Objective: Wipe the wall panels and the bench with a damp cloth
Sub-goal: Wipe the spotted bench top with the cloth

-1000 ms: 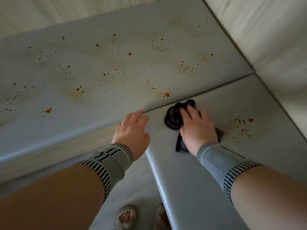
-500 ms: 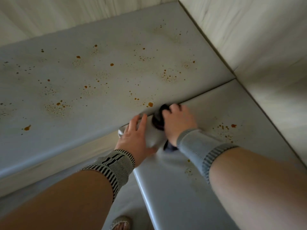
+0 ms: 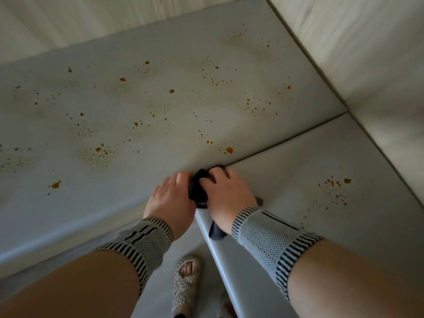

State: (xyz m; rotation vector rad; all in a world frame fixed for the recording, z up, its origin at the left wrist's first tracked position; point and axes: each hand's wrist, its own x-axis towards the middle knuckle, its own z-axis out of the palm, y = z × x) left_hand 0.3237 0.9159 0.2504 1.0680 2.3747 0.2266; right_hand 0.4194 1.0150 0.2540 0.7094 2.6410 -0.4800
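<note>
A dark cloth [image 3: 199, 191] sits bunched at the inner corner where two grey bench cushions meet. My right hand [image 3: 226, 196] grips the cloth from the right, with a tail of it hanging over the cushion's front edge. My left hand [image 3: 171, 198] comes in from the left and its fingers touch the cloth; how they lie is hidden. The long bench cushion [image 3: 137, 106] is speckled with orange-brown spots. The right cushion [image 3: 321, 214] has a patch of such spots too. Pale wall panels [image 3: 367, 65] rise behind the benches.
The grey floor [image 3: 160, 283] lies below the bench edges, with my sandalled foot [image 3: 187, 275] on it. A seam [image 3: 286, 136] runs between the two cushions up to the wall corner. Striped knitted cuffs cover both wrists.
Both hands have drawn together at the cushion corner. My left hand moved off the cushion's edge onto the cloth. The view has shifted a little.
</note>
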